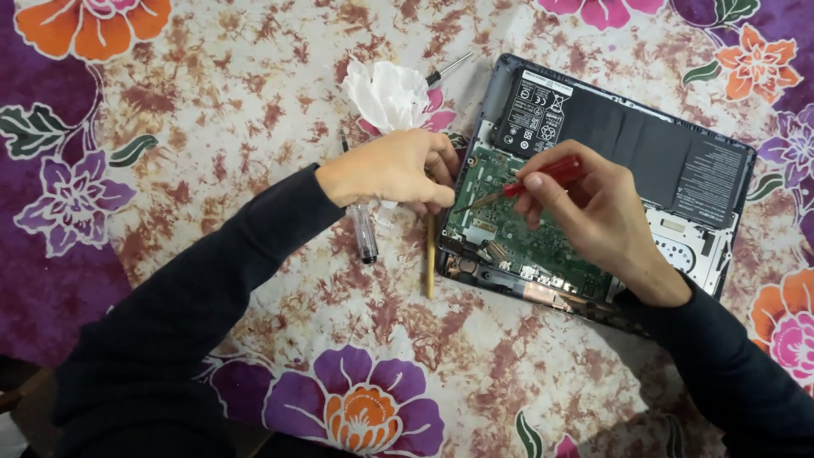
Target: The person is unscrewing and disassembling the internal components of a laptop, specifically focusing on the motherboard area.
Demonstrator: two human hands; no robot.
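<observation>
Head view: right hand (pixel 593 208) pinching red screwdriver (pixel 543 175), tip toward nine o'clock on green circuit board (pixel 517 229); left hand (pixel 394 170) curled at laptop's (pixel 721 254) edge, fingers pressed together; slipping risks gouged traces.

head cam | looks straight down | close above opened laptop (pixel 593 187) on floral cloth (pixel 254 102)

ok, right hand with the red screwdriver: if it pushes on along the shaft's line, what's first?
The right hand points the red-handled screwdriver left and slightly down. Its tip sits at the green circuit board of the opened laptop, so the board comes first; beyond it, the left hand fingers. Depth is unclear.
</observation>
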